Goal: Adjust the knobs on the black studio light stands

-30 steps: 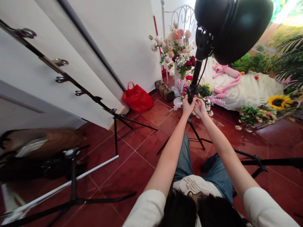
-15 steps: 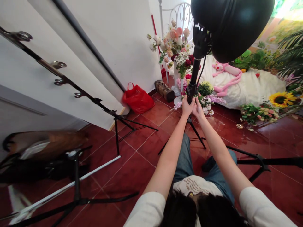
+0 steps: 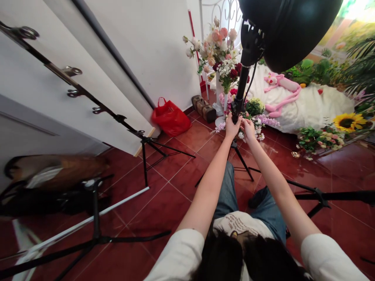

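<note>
A black light stand [image 3: 241, 86] rises in front of me, topped by a large black lamp shade [image 3: 293, 31]. My left hand [image 3: 232, 127] is wrapped round its pole, just below a dark clamp collar [image 3: 236, 104]. Close by on the right, my right hand [image 3: 248, 128] has its fingers curled together beside the pole; whatever they pinch, if anything, is too small to make out. A thin black cable [image 3: 249, 88] hangs along the pole from the lamp. The stand's legs [image 3: 243, 160] spread on the floor beyond my knees.
Flowers in a tall white stand [image 3: 218, 88] and a pink plush toy [image 3: 284, 91] on white cloth lie beyond. Left are a red bag [image 3: 171, 117], a clamp-hung backdrop stand [image 3: 145, 156] and a black stand base [image 3: 96, 238]. Another stand's legs [image 3: 322, 196] reach in from the right.
My right hand has drawn slightly to the right, away from the pole and my left hand, its fingers now pinched together. My left hand keeps its hold on the pole.
</note>
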`<state>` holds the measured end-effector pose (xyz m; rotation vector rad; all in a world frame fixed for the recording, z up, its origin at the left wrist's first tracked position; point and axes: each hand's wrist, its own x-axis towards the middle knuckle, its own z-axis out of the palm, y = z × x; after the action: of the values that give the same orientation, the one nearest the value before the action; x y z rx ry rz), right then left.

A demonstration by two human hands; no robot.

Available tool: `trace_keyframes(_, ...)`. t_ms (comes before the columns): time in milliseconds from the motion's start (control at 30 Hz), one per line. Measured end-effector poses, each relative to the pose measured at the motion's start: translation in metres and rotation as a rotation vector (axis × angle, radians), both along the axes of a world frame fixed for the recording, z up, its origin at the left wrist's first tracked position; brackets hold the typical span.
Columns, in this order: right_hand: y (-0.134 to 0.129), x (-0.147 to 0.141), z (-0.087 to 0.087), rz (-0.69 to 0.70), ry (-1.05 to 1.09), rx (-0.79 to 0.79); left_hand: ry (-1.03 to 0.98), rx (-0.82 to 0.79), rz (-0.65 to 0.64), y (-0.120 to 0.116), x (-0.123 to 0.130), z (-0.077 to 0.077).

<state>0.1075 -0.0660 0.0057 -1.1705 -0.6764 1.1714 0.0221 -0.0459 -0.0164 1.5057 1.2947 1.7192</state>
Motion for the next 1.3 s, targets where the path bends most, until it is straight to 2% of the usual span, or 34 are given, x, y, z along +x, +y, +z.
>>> trace_keyframes(233,-0.090,0.037,-0.017,0.247,0.061,-0.027,-0.014,-0.028,0.004,-0.002,0.002,0.005)
trace_keyframes(333,-0.138,0.067,-0.033,0.251,0.081,-0.057,-0.031,-0.024,0.048,-0.010,0.005,0.012)
trace_keyframes(400,-0.172,0.092,-0.046,0.172,0.069,-0.061,-0.050,-0.026,0.115,-0.024,0.012,0.011)
trace_keyframes(500,-0.226,0.136,-0.068,0.024,0.043,-0.112,-0.099,-0.111,0.333,-0.062,0.033,-0.010)
trace_keyframes(567,-0.261,0.168,-0.083,-0.078,0.038,-0.166,-0.146,-0.324,0.507,-0.094,0.057,-0.036)
trace_keyframes(600,-0.278,0.183,-0.089,-0.139,0.042,-0.188,-0.134,-0.445,0.508,-0.111,0.071,-0.050)
trace_keyframes(667,-0.311,0.211,-0.098,-0.267,0.050,-0.195,-0.027,-0.573,0.342,-0.142,0.102,-0.077)
trace_keyframes(733,-0.340,0.233,-0.103,-0.386,0.036,-0.171,0.047,-0.634,0.128,-0.165,0.136,-0.095)
trace_keyframes(800,-0.364,0.250,-0.103,-0.486,0.014,-0.139,0.075,-0.691,-0.141,-0.180,0.173,-0.102)
trace_keyframes(867,-0.383,0.260,-0.101,-0.567,0.003,-0.116,0.103,-0.698,-0.435,-0.188,0.213,-0.097)
trace_keyframes(967,-0.405,0.266,-0.096,-0.626,0.013,-0.094,0.149,-0.569,-0.826,-0.198,0.279,-0.072)
trace_keyframes(1067,-0.424,0.265,-0.091,-0.639,0.063,-0.078,0.148,-0.372,-1.086,-0.213,0.342,-0.033)
trace_keyframes(1133,-0.433,0.263,-0.088,-0.658,0.113,-0.067,0.146,-0.227,-1.170,-0.225,0.378,-0.007)
trace_keyframes(1200,-0.439,0.262,-0.086,-0.677,0.142,-0.053,0.148,-0.089,-1.194,-0.238,0.410,0.015)
trace_keyframes(1300,-0.445,0.267,-0.083,-0.711,0.170,-0.039,0.161,0.063,-1.206,-0.255,0.449,0.036)
